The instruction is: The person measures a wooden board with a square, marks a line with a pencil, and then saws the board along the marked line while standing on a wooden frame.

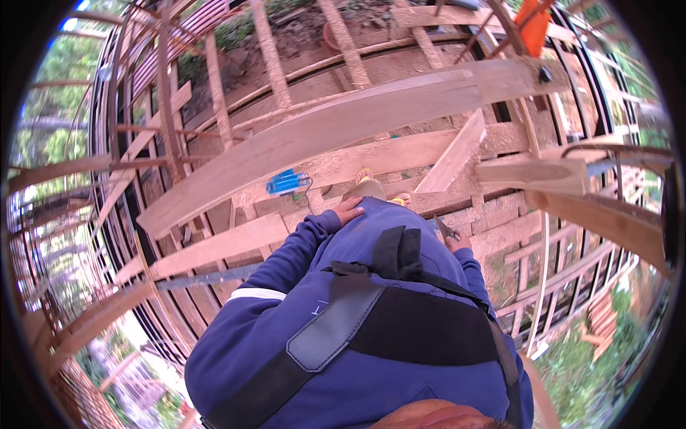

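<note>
Tool (449, 232) with a dark handle hangs beside the blue top (350, 247), the right hand (456, 242) curled around it, arm lowered. Left hand (349, 210), elbow bent, rests flat against the top. Ahead, a blue power tool (287, 182) lies near the long plank's (336, 136) near edge.

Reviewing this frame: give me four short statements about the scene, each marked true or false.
1. The bare right hand holds a dark-handled tool. True.
2. The bare left hand grips the corded blue power tool. False: that tool lies apart, and the hand rests on dark-blue clothing.
3. A long, pale-brown wooden board stretches across the view ahead of the person. True.
4. The bright-orange item is at the far left. False: it is at the upper right.
</note>
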A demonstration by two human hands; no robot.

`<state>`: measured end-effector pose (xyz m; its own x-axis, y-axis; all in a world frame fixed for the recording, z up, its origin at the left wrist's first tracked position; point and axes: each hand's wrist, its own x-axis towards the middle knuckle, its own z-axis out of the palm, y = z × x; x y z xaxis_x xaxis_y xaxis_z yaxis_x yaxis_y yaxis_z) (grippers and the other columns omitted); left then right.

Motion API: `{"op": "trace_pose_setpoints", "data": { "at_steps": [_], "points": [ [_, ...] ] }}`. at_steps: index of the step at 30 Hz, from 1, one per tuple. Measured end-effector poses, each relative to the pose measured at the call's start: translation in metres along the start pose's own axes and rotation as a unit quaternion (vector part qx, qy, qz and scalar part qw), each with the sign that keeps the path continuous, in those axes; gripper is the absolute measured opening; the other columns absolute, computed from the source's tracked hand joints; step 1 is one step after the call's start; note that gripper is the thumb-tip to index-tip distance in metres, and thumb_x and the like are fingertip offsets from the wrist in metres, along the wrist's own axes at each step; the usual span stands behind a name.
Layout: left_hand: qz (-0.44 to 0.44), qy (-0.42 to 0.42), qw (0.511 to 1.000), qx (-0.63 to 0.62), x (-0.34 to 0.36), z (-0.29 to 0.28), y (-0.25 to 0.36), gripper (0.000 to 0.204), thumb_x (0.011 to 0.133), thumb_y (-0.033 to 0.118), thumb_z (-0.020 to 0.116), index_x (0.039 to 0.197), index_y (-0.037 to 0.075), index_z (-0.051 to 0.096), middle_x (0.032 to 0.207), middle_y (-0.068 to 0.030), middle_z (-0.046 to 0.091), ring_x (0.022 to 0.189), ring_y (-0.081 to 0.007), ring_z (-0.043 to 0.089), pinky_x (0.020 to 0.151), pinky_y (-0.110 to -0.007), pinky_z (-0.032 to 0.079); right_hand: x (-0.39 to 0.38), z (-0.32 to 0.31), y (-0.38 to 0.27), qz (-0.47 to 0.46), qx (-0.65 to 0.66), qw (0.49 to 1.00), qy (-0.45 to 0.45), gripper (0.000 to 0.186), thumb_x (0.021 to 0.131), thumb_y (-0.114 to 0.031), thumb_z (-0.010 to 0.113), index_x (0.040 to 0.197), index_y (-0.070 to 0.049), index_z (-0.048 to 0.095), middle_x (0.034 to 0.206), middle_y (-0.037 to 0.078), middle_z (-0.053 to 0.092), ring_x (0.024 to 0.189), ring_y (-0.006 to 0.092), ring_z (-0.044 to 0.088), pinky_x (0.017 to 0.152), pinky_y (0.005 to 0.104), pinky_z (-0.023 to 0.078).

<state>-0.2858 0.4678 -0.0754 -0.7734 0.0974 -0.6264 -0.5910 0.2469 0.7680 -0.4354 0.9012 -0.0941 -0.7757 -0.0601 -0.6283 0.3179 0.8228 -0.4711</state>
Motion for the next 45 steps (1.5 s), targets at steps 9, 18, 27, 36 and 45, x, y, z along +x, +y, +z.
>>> {"op": "trace_pose_setpoints", "data": {
  "at_steps": [9,18,27,36,45],
  "points": [
    [-0.098,0.246,0.899,-0.349,-0.12,0.086,-0.232,0.062,0.106,0.048,0.039,0.146,0.001,0.047,0.149,-0.0215,0.05,0.138,-0.0315,0.046,0.114,-0.04,0.036,0.117,0.078,-0.024,-0.214,-0.253,0.93,-0.162,0.063,0.075,-0.022,0.065,0.134,0.001,0.061,0.111,0.026,0.071,0.092,0.0317,0.072,0.083,0.0386,0.057],
    [-0.342,0.361,0.865,-0.06,-0.277,0.083,-0.298,0.042,0.092,0.04,0.056,0.124,0.017,0.07,0.127,-0.0153,0.067,0.119,-0.034,0.063,0.104,-0.043,0.048,-0.025,0.164,-0.27,-0.287,-0.336,0.86,-0.256,0.037,0.082,-0.022,0.068,0.111,0.0,0.074,0.079,0.017,0.072,0.066,0.0215,0.069,0.062,0.0357,0.056],
    [-0.365,0.45,0.806,-0.118,-0.309,0.12,-0.41,0.038,0.09,0.035,0.059,0.118,0.015,0.074,0.119,-0.0146,0.071,0.114,-0.0341,0.066,0.101,-0.042,0.051,-0.202,0.215,-0.438,-0.355,-0.099,0.75,-0.549,0.048,0.092,-0.014,0.067,0.136,0.001,0.058,0.077,0.006,0.068,0.063,0.013,0.061,0.057,0.0261,0.048],
    [-0.296,0.347,0.807,-0.374,-0.282,0.2,-0.342,0.045,0.088,0.047,0.061,0.118,0.017,0.074,0.117,-0.0136,0.072,0.114,-0.0337,0.067,0.099,-0.043,0.051,-0.203,0.258,-0.5,-0.434,0.115,0.83,-0.331,0.045,0.098,-0.011,0.063,0.14,0.003,0.054,0.065,-0.001,0.054,0.047,0.0063,0.045,0.044,0.0226,0.037],
    [-0.398,0.413,0.752,-0.325,-0.35,0.163,-0.382,0.044,0.088,0.049,0.061,0.114,0.017,0.076,0.116,-0.0142,0.073,0.113,-0.0328,0.068,0.097,-0.043,0.051,-0.202,0.313,-0.474,-0.385,0.221,0.848,-0.29,0.047,0.099,-0.014,0.064,0.142,0.001,0.052,0.066,0.0,0.055,0.049,0.0071,0.047,0.045,0.0232,0.039]
  ]
}}
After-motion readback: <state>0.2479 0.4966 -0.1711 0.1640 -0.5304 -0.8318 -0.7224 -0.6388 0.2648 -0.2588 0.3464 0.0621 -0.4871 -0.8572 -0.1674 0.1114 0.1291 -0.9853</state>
